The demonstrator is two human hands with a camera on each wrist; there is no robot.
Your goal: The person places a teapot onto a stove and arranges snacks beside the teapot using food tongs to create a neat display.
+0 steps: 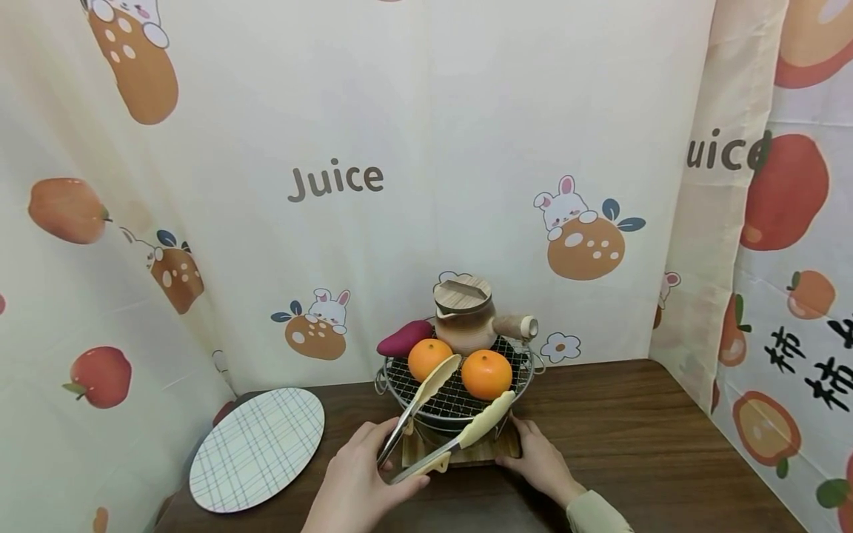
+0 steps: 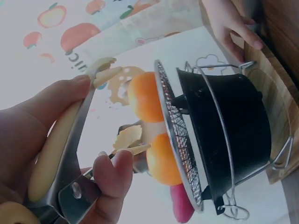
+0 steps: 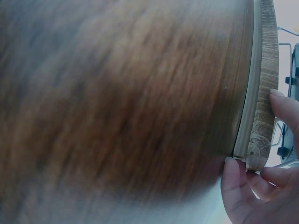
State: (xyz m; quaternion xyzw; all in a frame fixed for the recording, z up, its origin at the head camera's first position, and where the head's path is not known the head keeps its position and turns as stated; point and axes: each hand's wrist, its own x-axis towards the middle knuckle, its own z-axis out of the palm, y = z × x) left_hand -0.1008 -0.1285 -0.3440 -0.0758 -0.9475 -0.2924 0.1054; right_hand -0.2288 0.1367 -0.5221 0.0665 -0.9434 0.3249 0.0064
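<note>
My left hand [image 1: 360, 477] holds a pair of tongs [image 1: 489, 420] with cream tips, their arms spread apart in front of the grill. In the left wrist view, the thumb and fingers wrap the handles near the metal pivot. My right hand [image 1: 543, 463] grips the corner of the wooden board [image 3: 262, 93] under a black round stove [image 2: 229, 126]. On the stove's wire mesh [image 1: 436, 406] sit two oranges [image 1: 486, 374] [image 1: 426, 359], a purple sweet potato [image 1: 403, 339] and a brown side-handled teapot [image 1: 464, 329] with a wooden lid.
An oval plate-like piece with a checked pattern [image 1: 256, 451] lies at the left of the dark wooden table [image 1: 613, 429]. A fruit-printed curtain [image 1: 426, 148] hangs behind and at both sides. Wire loops [image 1: 538, 363] stick out from the stove's sides.
</note>
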